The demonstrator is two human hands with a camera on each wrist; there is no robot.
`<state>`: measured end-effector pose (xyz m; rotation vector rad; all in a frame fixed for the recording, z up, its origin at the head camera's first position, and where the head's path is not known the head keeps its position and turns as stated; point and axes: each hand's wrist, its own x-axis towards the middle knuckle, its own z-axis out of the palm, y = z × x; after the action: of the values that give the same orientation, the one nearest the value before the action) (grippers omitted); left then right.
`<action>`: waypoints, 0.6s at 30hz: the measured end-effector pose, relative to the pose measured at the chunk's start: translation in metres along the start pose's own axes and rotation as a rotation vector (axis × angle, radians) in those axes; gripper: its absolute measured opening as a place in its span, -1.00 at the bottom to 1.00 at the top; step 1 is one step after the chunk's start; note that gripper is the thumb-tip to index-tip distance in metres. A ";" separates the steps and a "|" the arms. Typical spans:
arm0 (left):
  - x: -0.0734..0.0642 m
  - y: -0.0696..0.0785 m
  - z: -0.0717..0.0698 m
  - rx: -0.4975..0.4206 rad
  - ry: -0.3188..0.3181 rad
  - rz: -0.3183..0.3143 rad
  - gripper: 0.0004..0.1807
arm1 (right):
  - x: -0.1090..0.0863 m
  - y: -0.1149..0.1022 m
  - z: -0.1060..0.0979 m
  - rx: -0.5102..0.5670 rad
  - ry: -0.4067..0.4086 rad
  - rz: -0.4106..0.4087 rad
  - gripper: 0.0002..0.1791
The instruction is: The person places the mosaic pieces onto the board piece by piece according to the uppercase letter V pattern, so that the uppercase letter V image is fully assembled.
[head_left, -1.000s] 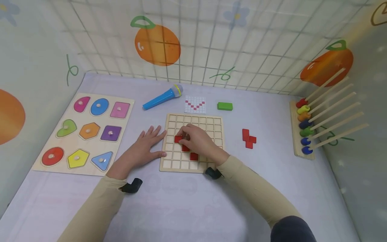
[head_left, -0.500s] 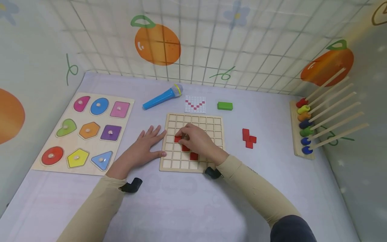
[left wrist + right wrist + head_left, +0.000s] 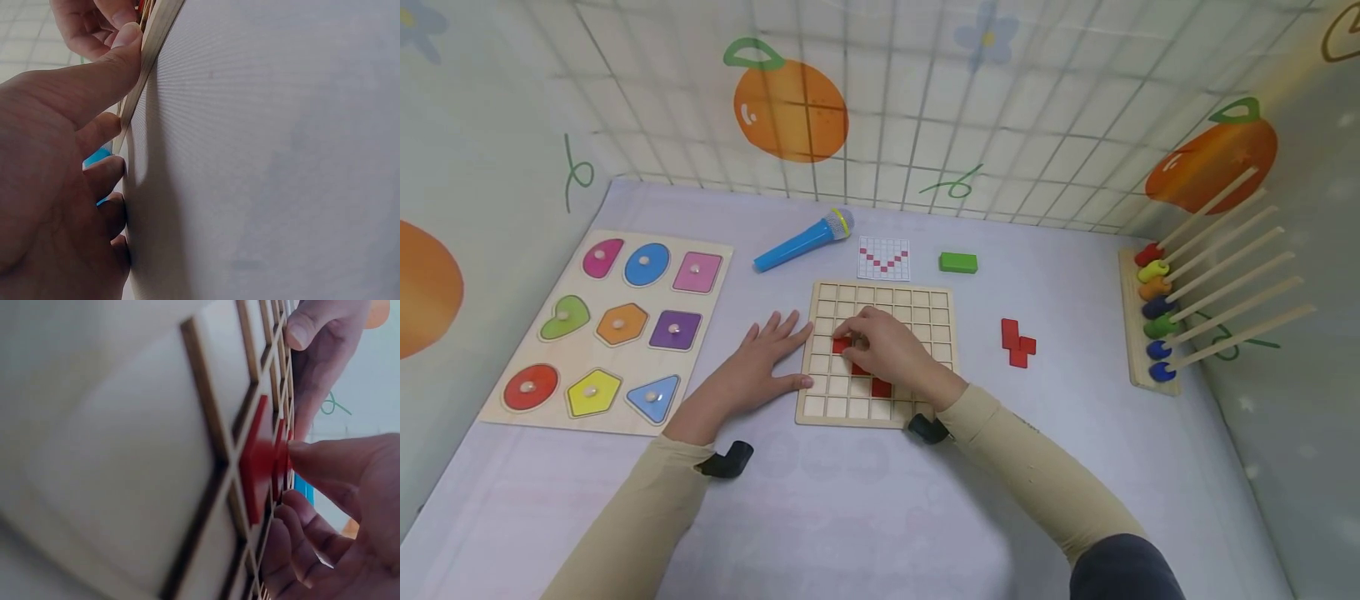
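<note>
A wooden grid board [image 3: 833, 407] lies flat at the middle of the table. Red square tiles step diagonally across its cells. My right hand [image 3: 891, 346] bends over the board, with thumb and fingers round the upper-left red tile [image 3: 841, 345]. Another red tile [image 3: 882, 388] sits lower in the diagonal, and one between them is partly covered by the hand. In the right wrist view, the nearest tile [image 3: 255, 469] stands a little above the grid lines. My left hand [image 3: 747, 375] lies spread beside the board, its thumb and a fingertip at the left edge.
A small pattern card [image 3: 883, 258] lies behind the board, between a blue toy microphone [image 3: 797, 247] and a green block [image 3: 958, 263]. Several loose red tiles [image 3: 1011, 335] lie to the right. A knobbed shape puzzle [image 3: 647, 354] is at left, a pegged bead rack [image 3: 1150, 379] far right.
My right fingers have shifted very slightly leftward at the upper-left red tile. The left hand and everything else stay in place.
</note>
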<state>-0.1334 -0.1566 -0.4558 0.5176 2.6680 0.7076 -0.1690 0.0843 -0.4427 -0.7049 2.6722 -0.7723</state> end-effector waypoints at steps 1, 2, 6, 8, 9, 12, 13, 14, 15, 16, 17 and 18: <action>0.000 0.000 0.000 0.001 0.000 -0.001 -0.03 | 0.000 0.000 0.000 0.008 0.001 -0.002 -0.70; 0.000 0.000 0.000 0.001 -0.001 -0.002 -0.03 | -0.001 0.001 0.000 0.014 0.002 -0.002 -0.69; 0.000 0.000 0.000 0.002 -0.001 -0.002 -0.04 | -0.004 0.002 -0.001 0.049 0.014 0.009 -0.70; 0.001 -0.001 0.000 0.002 0.000 -0.003 -0.03 | -0.007 0.003 -0.002 0.054 0.022 0.013 -0.70; 0.001 -0.001 0.001 0.001 0.001 -0.001 -0.03 | -0.009 0.002 -0.003 0.055 0.027 0.011 -0.71; 0.001 -0.002 0.001 -0.001 0.003 0.003 -0.03 | -0.015 0.002 -0.005 0.054 0.035 -0.002 -0.72; 0.000 -0.002 0.001 0.000 0.003 0.003 -0.03 | -0.017 0.003 -0.005 0.054 0.037 -0.009 -0.73; 0.000 -0.002 0.001 0.000 0.003 0.004 -0.03 | -0.018 0.003 -0.006 0.055 0.040 -0.018 -0.73; 0.000 -0.002 0.001 0.000 0.003 0.004 -0.03 | -0.020 0.003 -0.006 0.056 0.041 -0.023 -0.74; 0.000 -0.001 0.001 0.001 0.003 0.004 -0.03 | -0.022 0.004 -0.007 0.062 0.045 -0.027 -0.74; 0.000 -0.001 0.001 0.002 0.001 0.002 -0.03 | -0.024 0.004 -0.007 0.066 0.050 -0.031 -0.74; 0.000 -0.001 0.001 0.003 0.001 0.001 -0.03 | -0.026 0.005 -0.007 0.072 0.054 -0.032 -0.74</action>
<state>-0.1334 -0.1571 -0.4568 0.5189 2.6702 0.7045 -0.1518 0.1047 -0.4364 -0.7209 2.6721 -0.9032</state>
